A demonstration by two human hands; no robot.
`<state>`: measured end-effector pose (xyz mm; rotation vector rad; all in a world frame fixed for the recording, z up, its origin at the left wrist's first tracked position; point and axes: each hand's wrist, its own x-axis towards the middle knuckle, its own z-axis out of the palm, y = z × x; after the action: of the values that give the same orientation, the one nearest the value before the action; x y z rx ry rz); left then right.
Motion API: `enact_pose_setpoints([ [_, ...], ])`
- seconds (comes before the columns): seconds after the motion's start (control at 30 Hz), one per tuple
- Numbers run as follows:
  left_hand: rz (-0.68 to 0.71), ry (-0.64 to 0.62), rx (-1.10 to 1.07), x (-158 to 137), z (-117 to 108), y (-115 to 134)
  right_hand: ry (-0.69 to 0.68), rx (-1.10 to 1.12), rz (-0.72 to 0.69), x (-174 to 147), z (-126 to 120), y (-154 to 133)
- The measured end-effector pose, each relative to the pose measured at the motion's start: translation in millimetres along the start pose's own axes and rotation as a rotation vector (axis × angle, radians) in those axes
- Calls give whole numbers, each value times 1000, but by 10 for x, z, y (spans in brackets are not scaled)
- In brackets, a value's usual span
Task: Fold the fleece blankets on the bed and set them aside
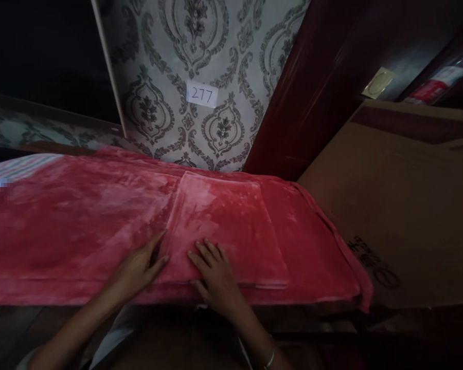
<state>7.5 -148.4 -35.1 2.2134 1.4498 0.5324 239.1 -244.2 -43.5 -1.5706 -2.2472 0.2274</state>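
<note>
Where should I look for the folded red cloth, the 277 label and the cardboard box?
Folded red cloth (233, 218): head view, middle of its top.
277 label (202, 94): head view, middle of its face.
Cardboard box (405, 205): head view, its printed face.

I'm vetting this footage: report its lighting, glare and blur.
Head view: dim overall, black panel nearly featureless; head view: red cloth soft in texture, left hand and right hand shaded but distinguishable; head view: paper label legible as 277; head view: faint sheen streaks on the dark red panel; head view: blocky pixels at the left edge.
</note>
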Motion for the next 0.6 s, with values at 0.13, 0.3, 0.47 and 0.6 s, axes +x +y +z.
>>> enact_pose_setpoints([
  [0.13, 107, 56, -8, -46, 92, -122, 61, -2, 16, 37, 75, -5],
  [0.3, 319, 59, 99, -48, 230, -433, 134, 7, 18, 114, 58, -29],
  [0.47, 494, 212, 91, 97, 94, -483, 186, -15, -25, 180, -50, -106],
  [0.6, 669, 259, 127, 167, 110, -558, 166, -94, -69, 151, -24, -121],
])
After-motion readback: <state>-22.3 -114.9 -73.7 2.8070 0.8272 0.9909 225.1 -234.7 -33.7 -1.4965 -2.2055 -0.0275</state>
